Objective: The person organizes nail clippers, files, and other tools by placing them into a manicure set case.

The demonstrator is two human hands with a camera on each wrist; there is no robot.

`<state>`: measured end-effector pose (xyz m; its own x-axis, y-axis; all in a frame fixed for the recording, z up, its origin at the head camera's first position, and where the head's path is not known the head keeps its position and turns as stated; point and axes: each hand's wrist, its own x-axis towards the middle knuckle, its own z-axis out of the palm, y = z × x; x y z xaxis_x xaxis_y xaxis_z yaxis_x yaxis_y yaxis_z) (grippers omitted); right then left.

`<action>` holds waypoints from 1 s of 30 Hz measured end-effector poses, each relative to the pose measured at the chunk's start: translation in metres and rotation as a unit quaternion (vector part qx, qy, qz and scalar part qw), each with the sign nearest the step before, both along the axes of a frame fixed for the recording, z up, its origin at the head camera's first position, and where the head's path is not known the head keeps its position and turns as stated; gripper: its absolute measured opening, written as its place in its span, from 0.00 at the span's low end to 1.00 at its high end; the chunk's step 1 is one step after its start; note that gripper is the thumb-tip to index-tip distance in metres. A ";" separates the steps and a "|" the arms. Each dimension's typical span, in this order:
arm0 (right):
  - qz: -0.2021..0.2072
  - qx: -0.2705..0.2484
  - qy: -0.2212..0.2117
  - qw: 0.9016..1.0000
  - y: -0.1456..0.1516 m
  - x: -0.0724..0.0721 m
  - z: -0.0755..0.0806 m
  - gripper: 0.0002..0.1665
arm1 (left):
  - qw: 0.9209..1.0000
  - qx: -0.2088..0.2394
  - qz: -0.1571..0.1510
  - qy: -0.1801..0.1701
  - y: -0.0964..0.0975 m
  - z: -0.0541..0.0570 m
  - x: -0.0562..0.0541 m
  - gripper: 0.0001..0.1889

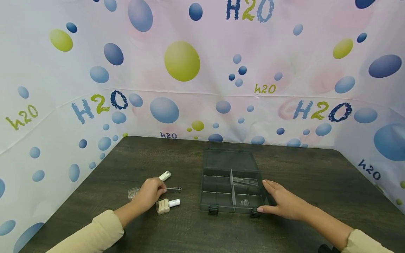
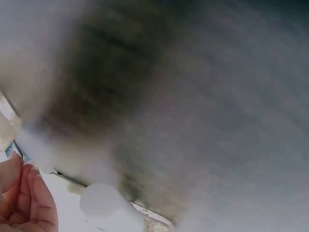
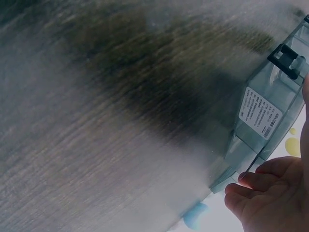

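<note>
In the head view my left hand (image 1: 148,194) pinches a slim silver metal tool (image 1: 174,188) just above the table; its exact kind is hard to make out. Close in front of that hand lies a bottle of beige nail polish (image 1: 163,206) with a white cap. A white, narrow object (image 1: 165,175) lies just behind the fingers. My right hand (image 1: 286,200) rests against the right side of a dark transparent divided box (image 1: 218,208), thumb at the front right corner. Its lid (image 1: 230,160) stands open at the back. Clear pieces (image 1: 245,181) lie in the right compartments.
A small clear item (image 1: 133,193) lies left of my left hand, partly covered by it. Two black latches, one of them the left latch (image 1: 213,210), jut from the box front. A printed curtain (image 1: 202,116) hangs behind the dark wooden table (image 1: 186,232).
</note>
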<state>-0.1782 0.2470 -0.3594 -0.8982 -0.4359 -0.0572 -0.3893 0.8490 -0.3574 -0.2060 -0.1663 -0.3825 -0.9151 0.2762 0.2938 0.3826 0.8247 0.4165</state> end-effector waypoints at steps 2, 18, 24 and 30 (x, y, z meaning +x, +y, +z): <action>-0.001 0.001 0.001 1.000 0.000 0.000 0.000 0.61 | 1.000 0.005 -0.006 0.006 0.000 0.001 0.001 0.04; -0.001 0.002 0.006 1.000 0.000 0.000 -0.001 0.61 | 0.997 0.026 -0.047 0.053 -0.003 0.006 0.004 0.02; -0.003 0.003 0.008 1.000 0.000 0.000 -0.001 0.61 | 0.996 0.051 -0.041 0.062 0.003 0.006 0.003 0.02; 0.000 0.005 0.007 1.000 0.000 0.000 -0.001 0.61 | 0.993 0.083 -0.036 0.072 0.012 0.005 0.005 0.02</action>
<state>-0.1784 0.2465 -0.3608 -0.8990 -0.4353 -0.0482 -0.3943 0.8523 -0.3438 -0.2012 -0.1545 -0.3771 -0.8402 0.2760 0.4667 0.5033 0.7173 0.4818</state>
